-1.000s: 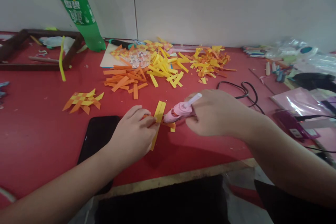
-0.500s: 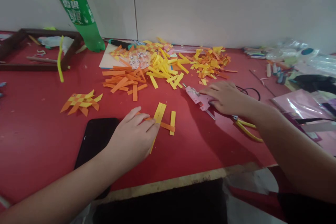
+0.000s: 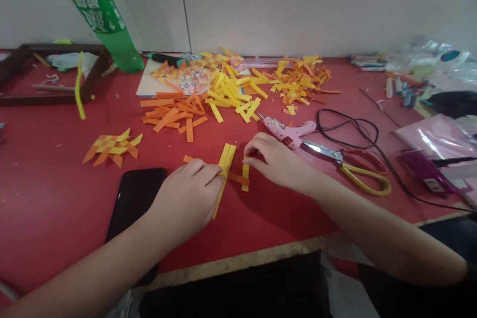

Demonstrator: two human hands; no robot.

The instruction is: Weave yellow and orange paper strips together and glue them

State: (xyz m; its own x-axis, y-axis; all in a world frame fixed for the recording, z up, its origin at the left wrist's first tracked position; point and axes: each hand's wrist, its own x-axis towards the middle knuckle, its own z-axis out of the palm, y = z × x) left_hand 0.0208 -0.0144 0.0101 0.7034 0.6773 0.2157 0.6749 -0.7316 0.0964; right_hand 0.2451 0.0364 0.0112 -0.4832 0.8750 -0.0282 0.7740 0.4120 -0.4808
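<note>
My left hand (image 3: 192, 189) is closed on two yellow paper strips (image 3: 227, 156) lying side by side on the red table. An orange paper strip (image 3: 238, 178) crosses them, and its other end shows beyond my fingers. My right hand (image 3: 274, 161) pinches the upper end of a short yellow paper strip (image 3: 245, 182), which meets the right end of the orange one. Just behind my right hand lies a pink glue gun (image 3: 288, 131). Scissors (image 3: 341, 156) with red and yellow handles rest right of it. A woven paper fish (image 3: 112, 148) lies at the left.
A black phone (image 3: 136, 194) lies by my left wrist. Farther back are piles of orange strips (image 3: 167, 113), yellow strips (image 3: 227, 90) and paper scraps (image 3: 301, 84). A green bottle (image 3: 100, 20) stands near a brown frame (image 3: 37, 100). A black cord (image 3: 376, 141) loops at the right.
My right hand has left the glue gun and moved left to the short yellow paper strip. The scissors and cord are now uncovered. My left hand stays in place.
</note>
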